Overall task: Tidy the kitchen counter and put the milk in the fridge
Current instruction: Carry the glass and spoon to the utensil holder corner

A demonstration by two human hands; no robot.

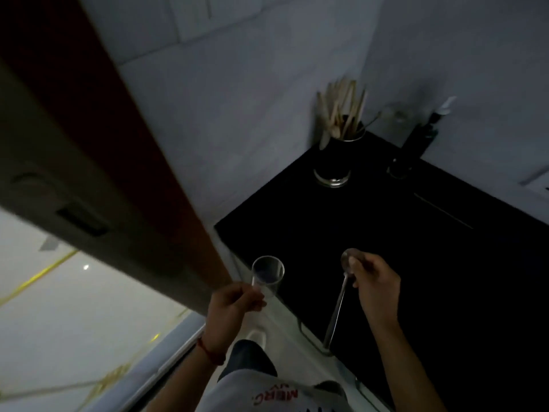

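My left hand (234,304) grips a clear empty drinking glass (268,275) near its base, holding it just off the left front corner of the black counter (416,248). My right hand (374,286) is closed on a long metal spoon (338,304); the bowl of the spoon points up past my fingers and the handle hangs down toward the counter's front edge. No milk container or fridge can be made out in this dim, blurred view.
A dark utensil holder (341,150) full of wooden spoons stands in the back corner of the counter. A dark pump bottle (419,138) is against the right wall. A brown door (89,144) runs along the left, with pale floor (74,322) beyond.
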